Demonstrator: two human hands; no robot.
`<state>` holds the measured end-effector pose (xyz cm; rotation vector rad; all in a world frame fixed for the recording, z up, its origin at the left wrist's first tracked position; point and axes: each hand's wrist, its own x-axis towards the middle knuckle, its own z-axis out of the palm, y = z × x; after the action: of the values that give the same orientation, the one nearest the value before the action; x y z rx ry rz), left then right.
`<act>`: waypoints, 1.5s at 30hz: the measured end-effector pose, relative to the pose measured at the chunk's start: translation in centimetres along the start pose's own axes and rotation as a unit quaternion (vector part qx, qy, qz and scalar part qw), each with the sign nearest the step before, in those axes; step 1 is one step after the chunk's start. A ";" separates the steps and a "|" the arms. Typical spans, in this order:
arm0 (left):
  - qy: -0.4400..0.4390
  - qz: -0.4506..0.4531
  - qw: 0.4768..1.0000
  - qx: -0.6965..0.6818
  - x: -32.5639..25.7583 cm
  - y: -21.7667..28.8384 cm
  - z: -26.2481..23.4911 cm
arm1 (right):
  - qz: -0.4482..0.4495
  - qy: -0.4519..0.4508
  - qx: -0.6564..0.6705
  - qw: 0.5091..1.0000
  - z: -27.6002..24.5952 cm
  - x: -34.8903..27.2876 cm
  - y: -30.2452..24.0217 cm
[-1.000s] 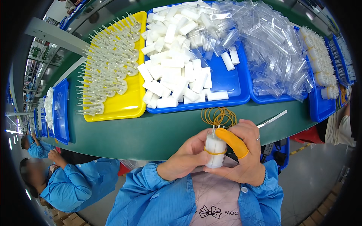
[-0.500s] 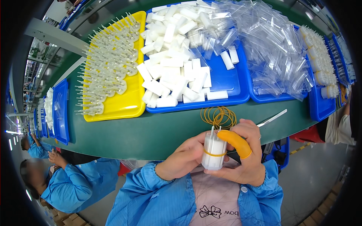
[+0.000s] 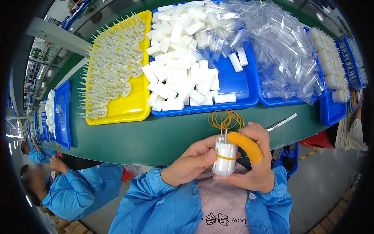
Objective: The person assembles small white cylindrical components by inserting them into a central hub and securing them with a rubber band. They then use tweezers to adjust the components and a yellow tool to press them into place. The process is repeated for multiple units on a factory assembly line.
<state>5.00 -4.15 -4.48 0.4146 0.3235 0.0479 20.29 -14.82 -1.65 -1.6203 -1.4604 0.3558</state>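
- By the surface's (image 3: 136,144) near edge, my left grip (image 3: 193,160) and right grip (image 3: 256,169) both clasp the clear cylinder (image 3: 226,150).
- I'd hold its rubber band (image 3: 226,157) level, squeezing evenly.

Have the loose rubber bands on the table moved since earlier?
No: the rubber bands show no visible shift either way against the blue tray behind them.

Bands (image 3: 226,126) ahead, room outside left hand (image 3: 191,162)
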 end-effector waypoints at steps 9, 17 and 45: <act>0.015 0.027 0.999 0.038 0.1 -0.6 0.0 | -0.030 -0.003 -0.049 0.998 0.0 -0.1 -0.1; 0.018 0.018 0.997 0.068 0.4 -0.2 0.4 | 0.000 -0.014 -0.049 0.999 -0.2 0.1 -0.4; 0.066 0.227 0.939 0.251 -0.4 -1.2 0.2 | 0.108 0.351 0.189 0.911 -10.7 -2.6 3.7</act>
<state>4.67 -5.37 -4.66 0.9924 0.3658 0.4544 29.70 -21.32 0.61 -1.3820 -0.6227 0.1349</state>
